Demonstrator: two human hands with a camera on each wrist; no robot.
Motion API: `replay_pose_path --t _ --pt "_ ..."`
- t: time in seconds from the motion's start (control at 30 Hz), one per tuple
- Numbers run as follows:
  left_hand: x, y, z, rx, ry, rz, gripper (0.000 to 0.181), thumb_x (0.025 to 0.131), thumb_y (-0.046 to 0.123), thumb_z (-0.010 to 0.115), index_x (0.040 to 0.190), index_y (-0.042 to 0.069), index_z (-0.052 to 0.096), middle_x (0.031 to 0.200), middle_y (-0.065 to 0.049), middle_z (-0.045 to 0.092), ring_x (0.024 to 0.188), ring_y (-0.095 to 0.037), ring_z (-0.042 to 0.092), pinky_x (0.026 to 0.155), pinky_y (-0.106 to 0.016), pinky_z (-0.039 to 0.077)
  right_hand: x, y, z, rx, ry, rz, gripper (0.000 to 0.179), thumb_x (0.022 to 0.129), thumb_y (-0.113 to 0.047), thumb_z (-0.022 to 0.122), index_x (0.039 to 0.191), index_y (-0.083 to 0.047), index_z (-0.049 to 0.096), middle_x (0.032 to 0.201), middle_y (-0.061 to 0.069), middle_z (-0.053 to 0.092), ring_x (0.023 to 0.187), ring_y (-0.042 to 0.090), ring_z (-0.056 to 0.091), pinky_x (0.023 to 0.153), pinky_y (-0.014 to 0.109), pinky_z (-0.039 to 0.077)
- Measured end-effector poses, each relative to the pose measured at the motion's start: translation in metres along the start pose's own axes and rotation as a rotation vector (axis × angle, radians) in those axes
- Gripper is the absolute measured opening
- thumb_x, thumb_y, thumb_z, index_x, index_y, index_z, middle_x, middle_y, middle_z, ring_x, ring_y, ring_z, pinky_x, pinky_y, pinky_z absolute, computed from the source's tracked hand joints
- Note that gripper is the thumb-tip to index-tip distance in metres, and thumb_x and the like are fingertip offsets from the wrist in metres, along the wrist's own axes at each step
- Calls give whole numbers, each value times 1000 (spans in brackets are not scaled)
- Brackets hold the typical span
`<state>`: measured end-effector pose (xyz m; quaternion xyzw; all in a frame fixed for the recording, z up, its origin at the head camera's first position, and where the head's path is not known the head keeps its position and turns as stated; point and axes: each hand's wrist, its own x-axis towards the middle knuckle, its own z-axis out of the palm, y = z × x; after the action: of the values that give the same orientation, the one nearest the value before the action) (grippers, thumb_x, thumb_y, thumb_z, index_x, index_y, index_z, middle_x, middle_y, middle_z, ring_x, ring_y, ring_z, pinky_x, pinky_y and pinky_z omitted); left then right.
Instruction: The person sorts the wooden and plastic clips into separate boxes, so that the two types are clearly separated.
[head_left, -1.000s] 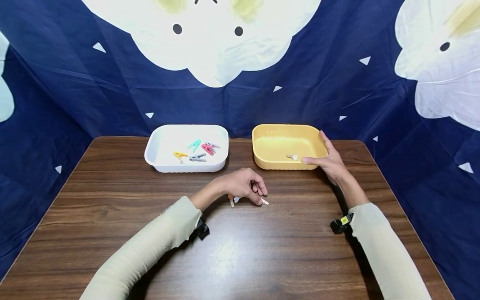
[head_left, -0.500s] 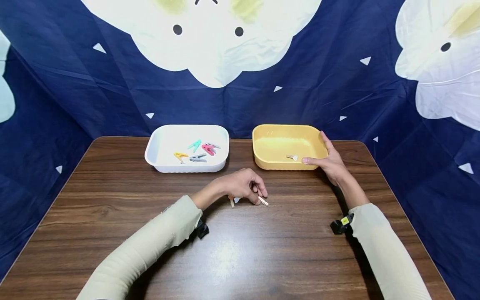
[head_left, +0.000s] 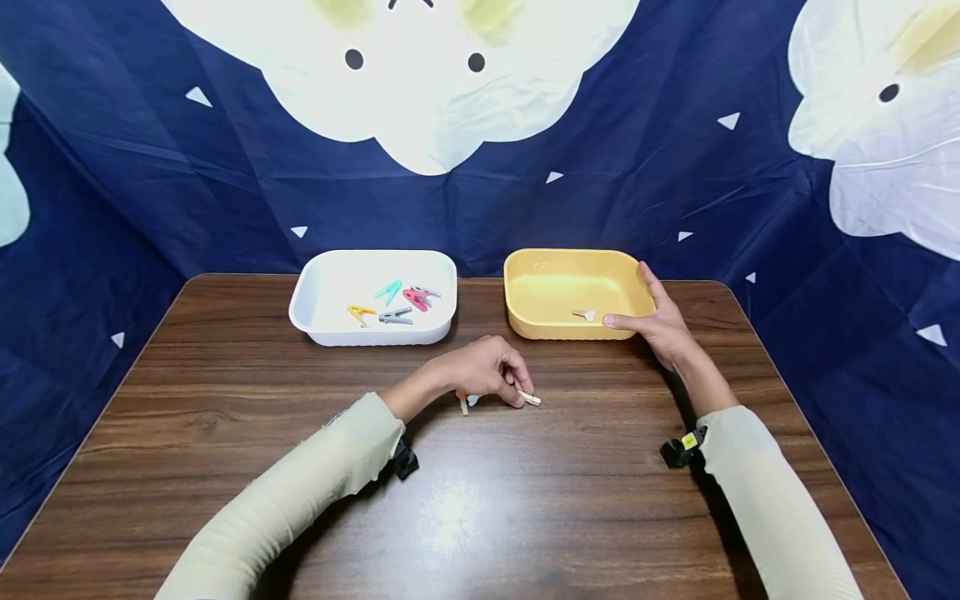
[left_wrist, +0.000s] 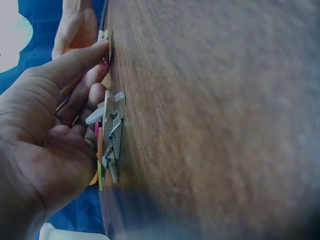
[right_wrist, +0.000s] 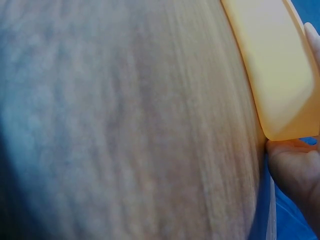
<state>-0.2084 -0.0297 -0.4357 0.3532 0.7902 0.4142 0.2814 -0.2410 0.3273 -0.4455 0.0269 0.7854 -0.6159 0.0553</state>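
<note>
My left hand (head_left: 491, 371) is low over the middle of the table, thumb and forefinger pinching a small wooden clothespin (head_left: 530, 398). Under its palm more wooden clothespins (left_wrist: 115, 120) lie in a cluster, some with coloured shapes on them; the hand partly hides them in the head view. My right hand (head_left: 663, 325) holds the right end of a yellow bin (head_left: 558, 330), its thumb at the front rim and its fingers along the side. Inside that bin lies one clothespin with a white heart (head_left: 588, 315).
Left of the yellow bin stands a white bin (head_left: 330, 329) with several plastic clips, among them a yellow one (head_left: 362, 310) and a red one (head_left: 417, 297). Both bins sit at the back of the wooden table (head_left: 525, 517), before a blue cloth (head_left: 247, 200).
The clothespin at my left fingertips has turned slightly and now points more to the right. The left hand has barely shifted; the right hand and both bins are where they were.
</note>
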Motion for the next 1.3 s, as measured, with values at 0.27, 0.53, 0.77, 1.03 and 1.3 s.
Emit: replay_pose_path --t 0.27,0.53,0.77,1.03,1.3 --pt "1 0 0 -41 28 6 13 91 7 93 103 9 89 87 3 82 78 -3 67 72 -18 53 0 1 0 -3 -1 -7 131 93 -2 90 183 -37 2 192 -10 0 177 22 13 144 42 19" --pt "5 4 -3 -56 42 48 12 94 8 90 106 9 89 87 5 81 78 -3 67 74 -18 55 0 0 -2 -25 -1 1 132 92 -5 92 183 -37 1 192 -10 0 177 21 13 144 42 18" --pt "8 12 -4 -72 55 56 11 95 9 88 106 9 89 86 7 80 77 -3 65 71 -19 52 2 0 -2 -41 2 2 132 92 -7 92 183 -38 2 192 -11 0 178 20 10 144 43 16" --pt "12 21 -7 -49 81 75 11 96 10 89 107 9 89 89 6 82 81 -3 67 76 -19 54 3 1 -2 -30 0 -7 133 91 -6 92 183 -37 2 192 -10 1 177 20 12 144 43 17" --pt "16 32 -12 -89 106 100 11 97 7 89 107 7 89 90 2 83 83 -6 67 78 -20 56 2 2 -2 -16 6 -8 132 91 -5 92 183 -37 3 192 -9 2 177 21 15 144 43 18"
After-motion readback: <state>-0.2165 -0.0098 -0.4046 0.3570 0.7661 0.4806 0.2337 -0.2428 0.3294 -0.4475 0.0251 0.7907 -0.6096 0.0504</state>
